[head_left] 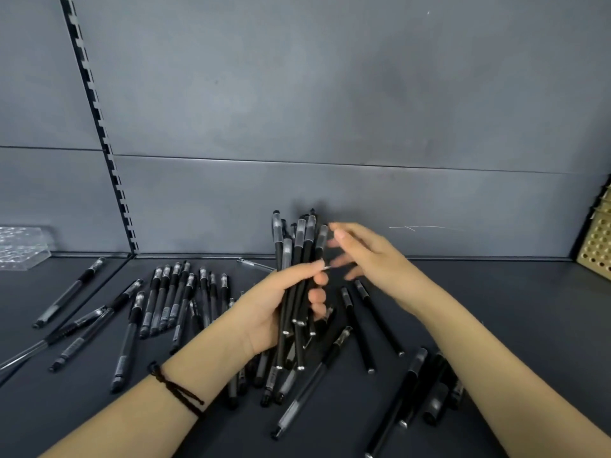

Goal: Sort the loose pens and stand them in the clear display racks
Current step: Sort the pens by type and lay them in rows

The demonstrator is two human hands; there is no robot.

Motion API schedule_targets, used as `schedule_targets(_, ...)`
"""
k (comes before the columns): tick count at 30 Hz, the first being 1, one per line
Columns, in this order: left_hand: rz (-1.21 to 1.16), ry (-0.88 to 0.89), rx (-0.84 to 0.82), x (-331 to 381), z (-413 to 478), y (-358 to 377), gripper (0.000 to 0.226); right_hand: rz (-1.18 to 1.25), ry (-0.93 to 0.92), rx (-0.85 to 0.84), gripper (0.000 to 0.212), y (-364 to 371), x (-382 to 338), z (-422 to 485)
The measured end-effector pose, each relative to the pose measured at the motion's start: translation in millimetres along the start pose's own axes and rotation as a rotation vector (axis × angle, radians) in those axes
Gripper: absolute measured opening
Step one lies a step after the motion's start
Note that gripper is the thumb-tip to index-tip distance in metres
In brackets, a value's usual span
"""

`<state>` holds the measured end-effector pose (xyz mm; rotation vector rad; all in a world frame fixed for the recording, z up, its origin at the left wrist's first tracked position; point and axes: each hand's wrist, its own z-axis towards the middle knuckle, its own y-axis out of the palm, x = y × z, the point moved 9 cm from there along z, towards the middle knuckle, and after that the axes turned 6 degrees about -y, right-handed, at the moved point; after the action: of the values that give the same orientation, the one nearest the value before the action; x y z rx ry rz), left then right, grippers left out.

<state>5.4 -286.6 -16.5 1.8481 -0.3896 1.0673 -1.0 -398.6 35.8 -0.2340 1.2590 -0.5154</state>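
Note:
My left hand (pixel 277 309) grips a bundle of black pens (pixel 299 249) upright above the dark shelf, their frosted caps pointing up. My right hand (pixel 367 252) hovers just right of the bundle's tops, fingers loose and blurred, holding nothing. Under the hands lies a heap of loose black pens (pixel 297 375). A row of similar pens (pixel 178 299) lies side by side to the left, and a few more pens (pixel 426 388) lie at the right. A clear display rack (pixel 21 247) stands at the far left against the back wall.
The dark shelf (pixel 496 309) meets a grey back panel (pixel 330 110). A slotted upright rail (pixel 102 133) runs down the wall at left. A tan perforated panel (pixel 596 239) stands at the right edge. Scattered pens (pixel 69 292) lie near the rack.

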Motion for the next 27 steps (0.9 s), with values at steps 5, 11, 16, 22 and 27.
schedule_targets(5,-0.097,0.092,0.107,12.1,1.1,-20.7,0.024,-0.619,0.267,-0.031,0.042,-34.0,41.6,-10.8)
schedule_targets(11,-0.011,0.073,0.143,8.7,-1.5,-15.3,0.022,-0.660,0.377,-0.148,0.065,-20.4,61.2,-12.5)
schedule_targets(16,0.003,0.047,0.150,1.4,-1.9,-13.9,0.021,-0.635,0.371,-0.171,0.065,-20.7,62.7,-9.5)
schedule_targets(22,-0.042,0.021,0.177,-0.5,-2.9,-16.8,0.019,-0.577,0.359,-0.106,0.039,-23.4,69.5,-6.0)
schedule_targets(27,-0.103,0.012,0.211,-1.0,-4.8,-17.8,0.009,-0.507,0.296,-0.030,0.013,-30.3,61.6,-2.5)
